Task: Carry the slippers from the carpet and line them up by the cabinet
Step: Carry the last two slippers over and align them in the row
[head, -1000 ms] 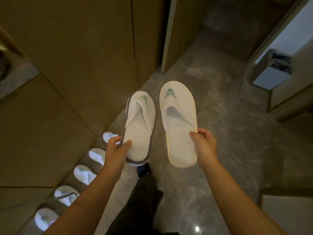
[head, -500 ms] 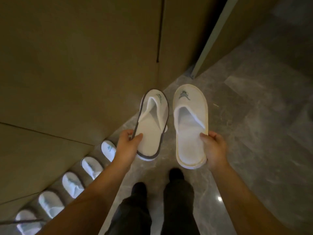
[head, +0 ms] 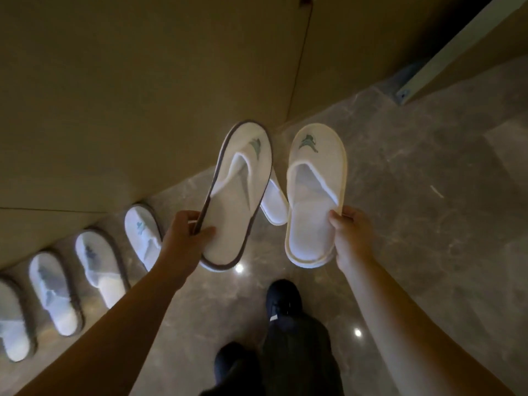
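The left hand pinches the heel edge of a white terry slipper with grey-brown piping, thumb on the insole and fingers under the sole, so the toe points away toward the tan cabinet front. The right hand holds a white terry slipper with cream piping the same way, its grip closed on the heel's side edge. Both slippers hang above the grey marble floor, side by side and not touching, probably so each can be set down toe-first against the cabinet. A row of four white slippers already stands along the cabinet's foot at the left, and a further white slipper lies on the floor below the gap between the two carried ones. The free stretch of floor lies between that lone slipper and the row.
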Tool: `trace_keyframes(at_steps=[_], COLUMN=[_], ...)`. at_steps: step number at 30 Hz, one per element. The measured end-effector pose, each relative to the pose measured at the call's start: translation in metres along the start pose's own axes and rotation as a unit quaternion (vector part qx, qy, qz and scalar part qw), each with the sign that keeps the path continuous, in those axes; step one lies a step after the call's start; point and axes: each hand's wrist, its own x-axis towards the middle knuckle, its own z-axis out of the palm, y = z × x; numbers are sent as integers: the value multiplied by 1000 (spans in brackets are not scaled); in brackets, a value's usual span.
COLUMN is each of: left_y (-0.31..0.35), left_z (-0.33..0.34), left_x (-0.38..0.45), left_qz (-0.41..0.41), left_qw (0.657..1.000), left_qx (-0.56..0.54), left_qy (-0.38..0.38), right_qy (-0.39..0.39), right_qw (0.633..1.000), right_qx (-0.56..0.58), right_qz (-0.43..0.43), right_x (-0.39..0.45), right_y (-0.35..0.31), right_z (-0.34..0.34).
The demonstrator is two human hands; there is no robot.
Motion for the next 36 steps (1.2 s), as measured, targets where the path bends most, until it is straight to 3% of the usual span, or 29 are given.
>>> trace_keyframes(at_steps=[8,16,21,27,30,34,36], left_y=[-104,-169,-167,-148,-146,-173,-206], left_z=[87,125,121,91,65,18,-7], left_x=[116,184,172,136,125,122,125], left_qz=[11,38,40,54,73,96,87], left_qw=[996,990,987,962,949,961,980], left_qx=[-77,-135,-157,-253,-284,-243,-174], left_qy=[40,11,-16,-85,-118,-92,-35], right_qy=[-3,-18,5,-156,-184,-182,-178], right_qw=[999,995,983,983,980,976,972], right_qx=[-36,-23,-109,-63,-32,-69,-114], right_qz=[-35,-95,-150,-76,-61,-95,-103], right_x=[138,221,185,101,63,34,27], right_y=[118,183,175,145,136,127,131], right_z=[63,90,89,146,187,215,225])
